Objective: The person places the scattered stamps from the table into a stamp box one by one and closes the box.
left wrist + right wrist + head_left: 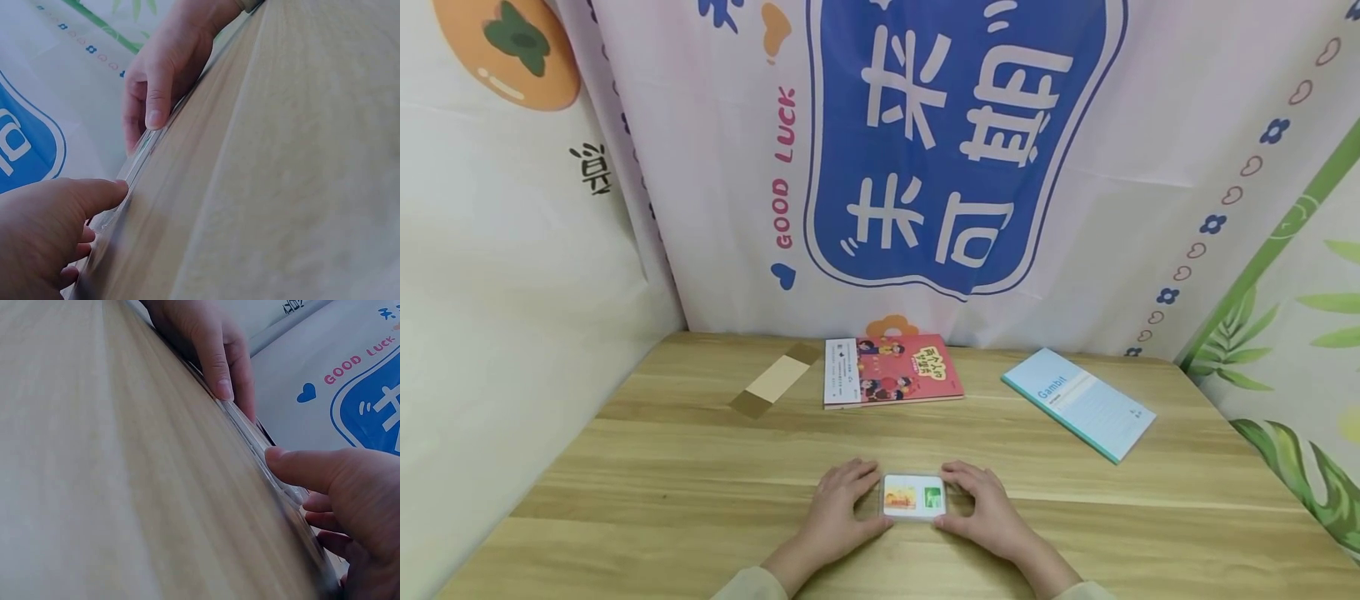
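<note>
A small flat rectangular plastic case (913, 497) with rounded corners lies on the wooden table near its front middle. Its top is white with an orange picture on the left and a green one on the right. My left hand (842, 510) grips the left end, thumb at the near corner and fingers toward the far one. At the opposite end my right hand (990, 510) holds it the same way. Seen edge-on in the right wrist view, the case (250, 439) looks thin and clear-sided, with both thumbs at its near side. What it contains cannot be told.
Behind the hands lies a red and white illustrated book (895, 371). To its left, a beige and brown strip (775, 379) lies on the table (647, 492). A light blue notebook (1078, 404) sits at the back right. Printed cloth (737, 208) hangs behind the table.
</note>
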